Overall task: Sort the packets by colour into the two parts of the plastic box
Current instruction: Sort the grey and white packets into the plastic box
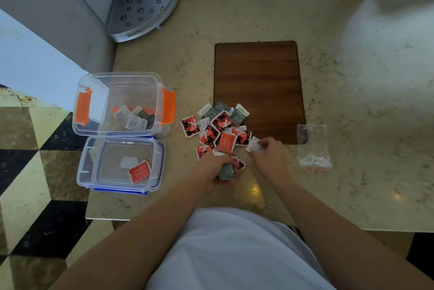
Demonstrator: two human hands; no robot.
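A heap of red and grey packets [219,126] lies on the counter by the near edge of a wooden board. My left hand [217,169] is shut on a bunch of packets, grey and red ones showing between the fingers. My right hand [270,151] pinches a white-backed packet [253,144] at the heap's right edge. Left of the heap stand two clear plastic containers. The box with orange clips [122,104] holds several grey and white packets. The shallower blue-clipped part [121,164] holds one red packet [140,170].
A brown wooden board [258,78] lies behind the heap. An empty clear zip bag [313,146] sits to the right. A white perforated corner shelf [143,8] stands at the back left. The counter edge runs just below the containers, with tiled floor to the left.
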